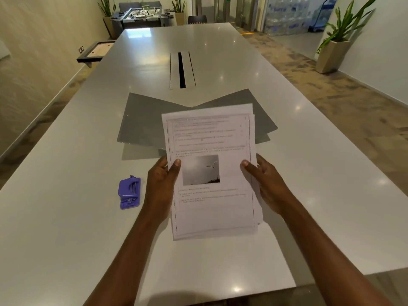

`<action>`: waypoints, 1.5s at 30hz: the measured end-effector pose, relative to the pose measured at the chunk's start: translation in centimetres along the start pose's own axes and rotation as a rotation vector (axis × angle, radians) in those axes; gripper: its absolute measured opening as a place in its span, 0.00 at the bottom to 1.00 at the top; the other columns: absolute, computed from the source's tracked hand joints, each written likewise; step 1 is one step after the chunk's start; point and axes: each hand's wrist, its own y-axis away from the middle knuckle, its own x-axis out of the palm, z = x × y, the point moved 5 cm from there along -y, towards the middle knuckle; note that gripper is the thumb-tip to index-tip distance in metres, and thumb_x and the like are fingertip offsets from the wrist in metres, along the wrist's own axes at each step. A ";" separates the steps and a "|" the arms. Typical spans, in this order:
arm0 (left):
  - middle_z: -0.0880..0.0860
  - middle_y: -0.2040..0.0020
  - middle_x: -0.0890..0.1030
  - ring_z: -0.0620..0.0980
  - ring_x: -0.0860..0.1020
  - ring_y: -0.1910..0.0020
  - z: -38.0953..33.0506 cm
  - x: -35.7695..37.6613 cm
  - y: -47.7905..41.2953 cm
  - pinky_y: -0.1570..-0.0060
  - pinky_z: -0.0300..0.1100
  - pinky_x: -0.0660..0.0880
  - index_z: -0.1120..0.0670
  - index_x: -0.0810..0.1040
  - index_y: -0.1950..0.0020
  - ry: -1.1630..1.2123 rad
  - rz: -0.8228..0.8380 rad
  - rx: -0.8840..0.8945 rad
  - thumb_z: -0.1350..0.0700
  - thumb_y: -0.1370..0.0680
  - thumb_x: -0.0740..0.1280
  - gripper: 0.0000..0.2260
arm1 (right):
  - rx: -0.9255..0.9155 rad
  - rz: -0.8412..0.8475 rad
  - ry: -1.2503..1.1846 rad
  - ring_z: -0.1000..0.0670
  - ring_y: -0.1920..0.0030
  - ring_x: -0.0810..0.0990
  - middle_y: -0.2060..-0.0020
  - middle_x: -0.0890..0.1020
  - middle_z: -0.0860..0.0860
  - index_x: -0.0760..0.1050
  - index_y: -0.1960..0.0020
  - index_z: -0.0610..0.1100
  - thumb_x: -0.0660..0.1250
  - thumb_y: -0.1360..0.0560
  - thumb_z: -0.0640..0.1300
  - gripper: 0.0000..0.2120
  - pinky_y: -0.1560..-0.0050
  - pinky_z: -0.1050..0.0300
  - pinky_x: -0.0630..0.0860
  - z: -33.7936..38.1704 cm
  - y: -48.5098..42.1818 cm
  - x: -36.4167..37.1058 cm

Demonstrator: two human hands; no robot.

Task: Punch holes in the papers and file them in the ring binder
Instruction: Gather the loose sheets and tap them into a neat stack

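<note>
A stack of printed papers (212, 138), the top sheet showing text and a grey photo, is held above the table between both hands. My left hand (160, 182) grips its left edge with the thumb on top. My right hand (265, 180) grips the right edge the same way. Behind the papers a grey ring binder (143, 120) lies open and flat on the table, its middle hidden by the sheets. A purple hole punch (129, 193) rests on the table to the left of my left hand, apart from it.
The long glossy grey table (66, 217) has a cable slot (182, 70) in its middle beyond the binder. A framed picture (96, 51) sits by the far left edge. Potted plants, a foosball table and stacked water bottles stand at the room's far end.
</note>
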 end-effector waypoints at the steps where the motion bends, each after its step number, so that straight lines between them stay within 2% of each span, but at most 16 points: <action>1: 0.42 0.44 0.88 0.50 0.88 0.48 -0.9 0.2 -0.3 0.52 0.46 0.87 0.45 0.79 0.38 0.008 -0.002 0.017 0.56 0.15 0.65 0.09 | 0.004 0.041 -0.037 0.47 0.32 0.81 0.32 0.82 0.49 0.73 0.25 0.47 0.71 0.23 0.55 0.28 0.28 0.38 0.74 0.2 0.0 -0.1; 5: 0.38 0.46 0.88 0.48 0.88 0.49 -3.3 1.1 -1.2 0.55 0.42 0.86 0.46 0.78 0.39 0.023 0.022 0.083 0.57 0.15 0.64 0.08 | -0.031 0.018 -0.083 0.42 0.40 0.85 0.42 0.88 0.49 0.81 0.36 0.47 0.73 0.27 0.52 0.21 0.37 0.41 0.81 1.6 0.2 0.3; 9: 0.39 0.47 0.88 0.46 0.87 0.48 -3.5 1.7 -1.8 0.52 0.42 0.85 0.45 0.78 0.40 0.076 0.029 0.058 0.57 0.17 0.68 0.09 | -0.125 -0.052 -0.071 0.41 0.44 0.86 0.44 0.88 0.48 0.83 0.41 0.49 0.74 0.27 0.52 0.16 0.38 0.36 0.81 3.0 0.2 0.1; 11: 0.40 0.51 0.88 0.47 0.87 0.50 -3.3 2.0 -1.9 0.51 0.45 0.85 0.45 0.79 0.41 0.105 0.050 0.025 0.58 0.18 0.70 0.09 | -0.156 -0.075 -0.065 0.42 0.46 0.87 0.46 0.89 0.49 0.83 0.44 0.49 0.73 0.27 0.51 0.13 0.39 0.35 0.82 3.5 0.4 0.1; 14: 0.43 0.54 0.88 0.53 0.87 0.52 -2.9 2.0 -1.9 0.50 0.51 0.85 0.46 0.80 0.44 0.114 0.057 -0.010 0.57 0.20 0.73 0.08 | -0.166 -0.081 -0.080 0.43 0.47 0.87 0.47 0.89 0.49 0.84 0.44 0.48 0.76 0.25 0.50 0.12 0.40 0.36 0.82 3.6 0.7 0.3; 17: 0.46 0.51 0.88 0.55 0.87 0.50 -2.5 2.0 -1.7 0.49 0.52 0.85 0.46 0.81 0.43 0.085 0.079 -0.011 0.51 0.26 0.76 0.12 | -0.168 -0.081 -0.092 0.44 0.46 0.87 0.45 0.88 0.49 0.83 0.41 0.48 0.77 0.26 0.49 0.14 0.42 0.41 0.84 2.8 1.1 0.4; 20: 0.51 0.48 0.87 0.55 0.86 0.48 -1.8 2.2 -1.0 0.49 0.50 0.85 0.46 0.80 0.42 0.044 0.088 -0.045 0.49 0.29 0.80 0.18 | -0.170 -0.057 -0.055 0.49 0.44 0.87 0.45 0.88 0.52 0.81 0.38 0.50 0.77 0.25 0.45 0.16 0.45 0.50 0.85 1.9 1.6 0.8; 22: 0.51 0.47 0.86 0.53 0.85 0.47 -1.1 2.4 -0.7 0.50 0.47 0.85 0.45 0.78 0.44 0.044 0.086 -0.078 0.48 0.31 0.81 0.20 | -0.165 -0.052 -0.037 0.52 0.46 0.87 0.48 0.89 0.56 0.80 0.41 0.54 0.77 0.25 0.43 0.15 0.48 0.56 0.85 1.2 1.9 1.2; 26: 0.53 0.42 0.84 0.52 0.84 0.43 -0.2 2.6 -0.3 0.47 0.46 0.85 0.42 0.75 0.42 0.004 0.087 -0.087 0.44 0.31 0.79 0.21 | -0.159 -0.066 -0.003 0.55 0.48 0.87 0.49 0.88 0.57 0.80 0.44 0.57 0.77 0.25 0.43 0.13 0.50 0.59 0.84 0.5 2.1 1.6; 29: 0.51 0.44 0.83 0.49 0.83 0.45 -0.4 2.7 -0.1 0.51 0.40 0.84 0.41 0.74 0.44 0.021 0.067 -0.070 0.46 0.31 0.77 0.19 | -0.176 -0.076 -0.013 0.57 0.50 0.87 0.52 0.89 0.60 0.80 0.45 0.57 0.77 0.24 0.42 0.13 0.54 0.63 0.83 0.9 2.1 1.4; 33: 0.49 0.46 0.83 0.46 0.83 0.48 0.1 2.9 0.3 0.57 0.34 0.84 0.42 0.75 0.44 0.035 0.069 -0.078 0.56 0.24 0.77 0.16 | -0.146 -0.094 -0.007 0.54 0.48 0.87 0.46 0.87 0.55 0.79 0.44 0.57 0.77 0.25 0.44 0.14 0.52 0.60 0.84 0.1 1.9 1.1; 36: 0.47 0.48 0.83 0.45 0.83 0.50 0.9 3.2 0.6 0.61 0.31 0.82 0.43 0.75 0.46 0.053 0.066 -0.109 0.59 0.23 0.76 0.15 | -0.117 -0.053 0.031 0.57 0.48 0.87 0.46 0.87 0.57 0.80 0.43 0.58 0.77 0.25 0.45 0.14 0.50 0.61 0.84 -1.1 2.0 1.2; 38: 0.46 0.51 0.83 0.46 0.84 0.53 0.9 3.2 0.6 0.62 0.32 0.82 0.45 0.75 0.47 0.067 0.055 -0.111 0.60 0.23 0.76 0.14 | -0.105 -0.032 0.068 0.56 0.48 0.87 0.50 0.88 0.59 0.81 0.44 0.57 0.77 0.24 0.44 0.12 0.51 0.63 0.83 -1.7 2.0 1.0; 41: 0.48 0.52 0.87 0.52 0.87 0.50 1.0 2.9 0.1 0.57 0.40 0.84 0.47 0.79 0.46 0.121 0.017 -0.122 0.57 0.26 0.78 0.13 | -0.063 -0.065 0.051 0.47 0.49 0.89 0.54 0.90 0.55 0.86 0.49 0.51 0.76 0.24 0.44 0.05 0.52 0.59 0.85 -2.4 1.9 -0.4; 43: 0.49 0.51 0.89 0.56 0.87 0.46 0.8 2.6 -0.1 0.52 0.46 0.84 0.48 0.81 0.44 0.204 -0.040 -0.154 0.52 0.30 0.79 0.16 | -0.039 -0.095 -0.092 0.44 0.47 0.88 0.51 0.90 0.49 0.86 0.47 0.46 0.76 0.26 0.46 0.09 0.51 0.55 0.85 -2.5 1.9 -0.9; 45: 0.50 0.47 0.90 0.55 0.86 0.43 0.8 2.8 -0.2 0.47 0.49 0.83 0.49 0.82 0.40 0.330 -0.061 -0.174 0.51 0.31 0.78 0.20 | 0.007 -0.106 -0.360 0.44 0.48 0.88 0.50 0.90 0.45 0.86 0.50 0.46 0.75 0.29 0.47 0.10 0.50 0.54 0.85 -2.8 2.1 -0.4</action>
